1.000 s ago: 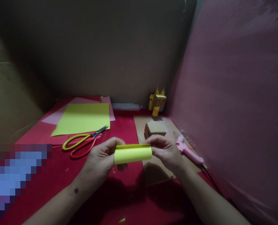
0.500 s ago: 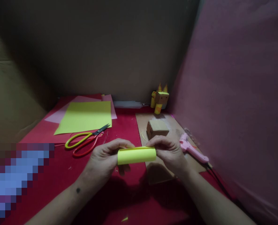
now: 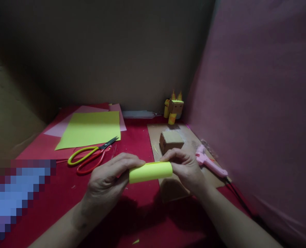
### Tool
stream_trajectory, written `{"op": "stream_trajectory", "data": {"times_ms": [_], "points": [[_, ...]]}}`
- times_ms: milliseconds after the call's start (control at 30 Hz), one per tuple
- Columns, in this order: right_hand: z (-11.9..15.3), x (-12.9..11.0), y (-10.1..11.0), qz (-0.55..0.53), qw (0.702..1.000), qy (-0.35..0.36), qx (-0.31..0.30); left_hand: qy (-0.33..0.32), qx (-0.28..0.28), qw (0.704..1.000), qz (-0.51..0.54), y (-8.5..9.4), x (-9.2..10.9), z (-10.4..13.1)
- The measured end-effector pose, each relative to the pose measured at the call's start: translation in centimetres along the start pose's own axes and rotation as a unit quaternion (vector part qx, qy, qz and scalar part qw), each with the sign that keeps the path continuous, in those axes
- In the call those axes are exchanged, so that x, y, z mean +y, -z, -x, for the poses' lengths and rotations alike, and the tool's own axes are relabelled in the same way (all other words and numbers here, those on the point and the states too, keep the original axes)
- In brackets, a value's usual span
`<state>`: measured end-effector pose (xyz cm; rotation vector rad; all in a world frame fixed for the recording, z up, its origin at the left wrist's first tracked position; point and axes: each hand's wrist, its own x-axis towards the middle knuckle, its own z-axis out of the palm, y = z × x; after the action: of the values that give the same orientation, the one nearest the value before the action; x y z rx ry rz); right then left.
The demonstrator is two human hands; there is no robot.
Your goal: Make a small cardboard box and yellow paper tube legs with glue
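Observation:
A rolled yellow paper tube [image 3: 150, 173] lies crosswise between my two hands, above the red table surface. My left hand [image 3: 108, 177] is closed on its left end, fingers over the top edge. With thumb and fingers, my right hand [image 3: 186, 168] pinches the right end. A paper edge shows along the tube's top. Just beyond my right hand sits a small cardboard box [image 3: 171, 141] on a cardboard sheet [image 3: 154, 132]. Scissors [image 3: 91, 156] with one yellow and one red handle lie beyond my left hand, blades partly apart.
A pink glue gun [image 3: 211, 163] with a black cord rests at right near the pink wall. Yellow paper [image 3: 91, 129] tops a pile of pink and red sheets at left. Behind stands a cardboard animal figure [image 3: 173, 108] with yellow legs. White strips lie along the back.
My left hand has turned, its fingers now lying more over the top of the tube. The tube tilts slightly, its right end higher. The right hand keeps its pinch.

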<state>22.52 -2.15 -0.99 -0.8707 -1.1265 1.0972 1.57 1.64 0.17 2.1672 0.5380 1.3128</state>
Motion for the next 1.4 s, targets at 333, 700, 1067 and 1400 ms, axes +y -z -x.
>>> {"op": "stream_trajectory", "data": {"times_ms": [333,700,1067,1400], "points": [[0.0,0.1,0.2,0.075,0.994,0.032,-0.076,0.003,-0.007,1.0,-0.006,-0.3,0.4,-0.4],[0.2,0.3,-0.1,0.1,0.991,0.043,-0.08,0.117,-0.024,0.99,0.07,-0.5,0.3,0.1],[0.3,-0.5,0.7,0.099,0.989,0.079,-0.078,0.049,-0.041,0.995,0.073,-0.3,0.3,-0.2],[0.4,-0.4,1.4,0.114,0.987,0.112,-0.021,0.108,0.021,0.993,0.037,0.2,0.4,-0.4]]}}
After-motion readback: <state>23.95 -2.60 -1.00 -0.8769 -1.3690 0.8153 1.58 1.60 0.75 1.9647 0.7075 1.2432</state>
